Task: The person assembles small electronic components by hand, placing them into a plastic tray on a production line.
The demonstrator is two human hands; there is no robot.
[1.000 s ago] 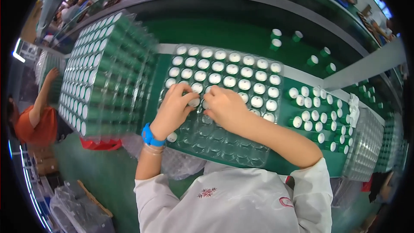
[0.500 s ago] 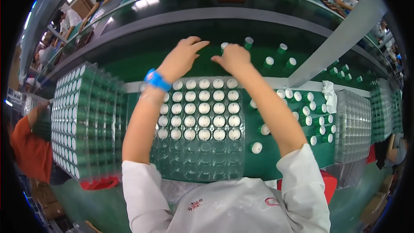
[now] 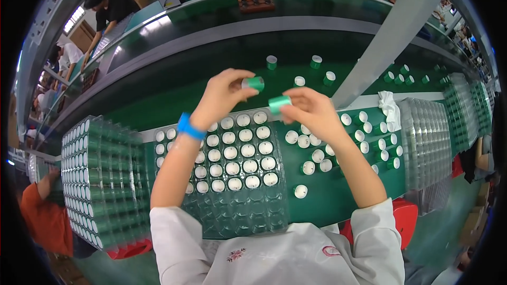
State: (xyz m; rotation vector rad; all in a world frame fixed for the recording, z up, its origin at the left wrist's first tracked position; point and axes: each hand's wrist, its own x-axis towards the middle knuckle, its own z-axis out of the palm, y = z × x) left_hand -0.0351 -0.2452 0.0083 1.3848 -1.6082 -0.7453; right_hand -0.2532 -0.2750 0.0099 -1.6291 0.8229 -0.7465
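L hand (image 3: 227,92), ctr of frame: thumb + fingers pinched round a green cylinder (image 3: 255,84), no spare gap. R hand (image 3: 312,113), a bit lower + to the right: same pinch on a second green cylinder (image 3: 279,104), tipped sideways, slightly blurred. The two are near each other, apart AFAICT. Lower ctr I've got the clear pocket tray (image 3: 232,214): upper rows hold white-topped cylinders (image 3: 230,152), lower rows unfilled. Loose cylinders (image 3: 300,191) sit on the green table (image 3: 317,211), right of tray; a few more on the dark green strip (image 3: 179,87), upper ctr.

To do it well, IMO: I'd go light on both pinches, side walls only, fingertips off any white face. Avoid knocking the held pair together. Turn each upright before lowering; sideways would prob. catch a rim. L forearm (image 3: 177,166) crosses the tray's left part, so I'd hold it high, esp. w/ that blue band (image 3: 191,125), to not brush seated cyls.
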